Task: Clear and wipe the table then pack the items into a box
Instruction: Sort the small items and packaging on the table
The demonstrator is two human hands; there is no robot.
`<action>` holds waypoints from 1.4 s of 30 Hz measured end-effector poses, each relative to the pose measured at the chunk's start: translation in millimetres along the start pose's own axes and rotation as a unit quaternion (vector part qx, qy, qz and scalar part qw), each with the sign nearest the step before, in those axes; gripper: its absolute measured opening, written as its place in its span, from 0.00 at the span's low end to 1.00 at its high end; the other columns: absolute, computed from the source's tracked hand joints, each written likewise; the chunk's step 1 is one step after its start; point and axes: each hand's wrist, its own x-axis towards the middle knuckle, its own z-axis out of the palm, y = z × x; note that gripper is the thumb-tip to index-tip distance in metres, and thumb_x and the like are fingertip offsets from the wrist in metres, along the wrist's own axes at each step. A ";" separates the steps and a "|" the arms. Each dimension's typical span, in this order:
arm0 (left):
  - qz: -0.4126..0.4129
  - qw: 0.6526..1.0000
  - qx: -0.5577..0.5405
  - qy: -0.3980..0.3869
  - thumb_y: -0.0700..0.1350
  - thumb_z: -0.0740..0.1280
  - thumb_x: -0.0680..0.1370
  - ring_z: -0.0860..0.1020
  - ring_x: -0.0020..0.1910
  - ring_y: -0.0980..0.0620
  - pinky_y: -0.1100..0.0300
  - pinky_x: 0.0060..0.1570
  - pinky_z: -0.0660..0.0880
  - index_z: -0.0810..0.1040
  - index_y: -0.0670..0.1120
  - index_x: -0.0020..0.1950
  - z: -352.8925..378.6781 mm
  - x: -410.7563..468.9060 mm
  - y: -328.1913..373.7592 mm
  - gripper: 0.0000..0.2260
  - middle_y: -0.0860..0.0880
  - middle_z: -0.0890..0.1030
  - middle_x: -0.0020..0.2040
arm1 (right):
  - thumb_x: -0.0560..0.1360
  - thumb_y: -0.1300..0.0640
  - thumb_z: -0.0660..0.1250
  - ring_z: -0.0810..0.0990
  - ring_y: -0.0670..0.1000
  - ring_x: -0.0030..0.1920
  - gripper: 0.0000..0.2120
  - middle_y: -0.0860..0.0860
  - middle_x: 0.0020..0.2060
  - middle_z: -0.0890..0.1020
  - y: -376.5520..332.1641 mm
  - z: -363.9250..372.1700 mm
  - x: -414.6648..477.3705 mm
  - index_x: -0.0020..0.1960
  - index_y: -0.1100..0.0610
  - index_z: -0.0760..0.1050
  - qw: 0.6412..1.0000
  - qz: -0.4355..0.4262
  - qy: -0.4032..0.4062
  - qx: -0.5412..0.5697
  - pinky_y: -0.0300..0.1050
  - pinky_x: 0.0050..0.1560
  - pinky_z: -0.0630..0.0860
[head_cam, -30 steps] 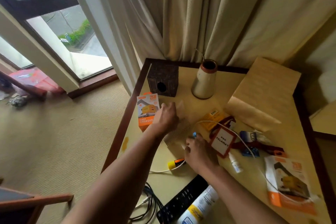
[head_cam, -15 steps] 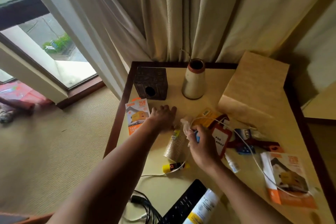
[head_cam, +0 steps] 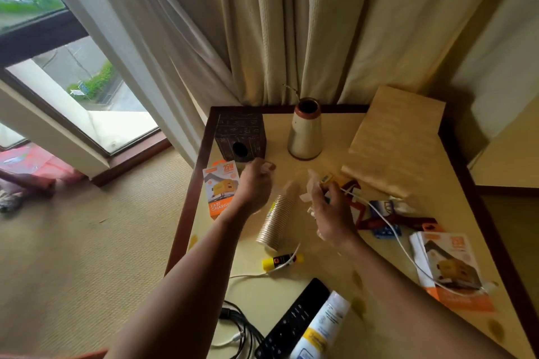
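A stack of paper cups (head_cam: 275,220) lies on its side in the middle of the cream table (head_cam: 318,268). My left hand (head_cam: 255,185) hovers just left of the stack's far end, fingertips pinched on a bit of thin whitish wrapper near the dark tissue box (head_cam: 240,137). Just right of the cups, my right hand (head_cam: 331,213) is closed on a crumpled white wrapper (head_cam: 309,188). An orange charger box (head_cam: 218,194) lies under my left wrist. A brown paper bag (head_cam: 396,140) stands at the back right.
A cream vase (head_cam: 304,132) stands at the back. Right of my hands lie a red lanyard (head_cam: 382,220), a white cable (head_cam: 388,226) and a second charger box (head_cam: 449,264). Near me are a yellow glue stick (head_cam: 281,261), a black remote (head_cam: 291,320), a white bottle (head_cam: 320,326) and black cables (head_cam: 242,326).
My left hand has moved away from me toward the tissue box. My right hand has risen off the table with the white wrapper, leaving the cups uncovered. The view has shifted right.
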 end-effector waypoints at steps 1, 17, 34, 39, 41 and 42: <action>-0.003 0.999 -0.041 0.006 0.37 0.60 0.83 0.80 0.44 0.51 0.50 0.40 0.82 0.78 0.43 0.59 -5.4 -8.1 9.3 0.09 0.48 0.81 0.51 | 0.83 0.42 0.58 0.78 0.47 0.33 0.14 0.52 0.38 0.81 -6.0 -4.6 -3.4 0.46 0.51 0.71 1.000 -0.003 0.007 0.012 0.38 0.29 0.70; 0.089 0.927 -0.329 -0.158 0.38 0.58 0.84 0.78 0.38 0.50 0.54 0.36 0.76 0.76 0.40 0.51 115.2 -240.5 179.6 0.07 0.47 0.79 0.41 | 0.80 0.51 0.66 0.79 0.50 0.40 0.09 0.51 0.39 0.79 30.8 -242.3 -183.9 0.45 0.55 0.76 0.981 -0.027 0.151 0.119 0.45 0.40 0.74; -0.138 0.887 -0.162 -0.410 0.35 0.57 0.83 0.78 0.37 0.55 0.61 0.36 0.74 0.76 0.45 0.46 553.1 -482.6 158.5 0.12 0.46 0.78 0.41 | 0.82 0.64 0.59 0.72 0.50 0.37 0.03 0.52 0.40 0.73 396.7 -491.7 -350.6 0.50 0.59 0.68 0.892 0.279 0.259 0.245 0.44 0.36 0.68; -0.200 0.875 -0.057 -0.436 0.40 0.60 0.82 0.79 0.43 0.49 0.56 0.41 0.74 0.77 0.45 0.49 671.0 -491.2 66.1 0.07 0.45 0.81 0.44 | 0.84 0.64 0.55 0.74 0.45 0.45 0.09 0.45 0.45 0.75 541.7 -490.3 -346.8 0.52 0.54 0.72 0.866 0.357 0.270 0.223 0.29 0.39 0.71; -0.205 0.873 -0.027 -0.442 0.39 0.62 0.78 0.82 0.48 0.45 0.53 0.42 0.77 0.78 0.42 0.53 707.9 -485.5 31.4 0.07 0.40 0.83 0.49 | 0.84 0.65 0.55 0.74 0.42 0.44 0.12 0.44 0.44 0.75 586.1 -484.4 -341.9 0.49 0.51 0.72 0.857 0.372 0.281 0.220 0.28 0.38 0.72; -0.206 0.871 -0.007 -0.446 0.39 0.62 0.76 0.83 0.49 0.42 0.51 0.43 0.79 0.78 0.41 0.54 728.4 -483.7 8.6 0.09 0.40 0.83 0.50 | 0.83 0.64 0.56 0.73 0.41 0.43 0.12 0.46 0.45 0.75 607.8 -480.3 -338.6 0.48 0.50 0.72 0.849 0.387 0.283 0.223 0.31 0.40 0.72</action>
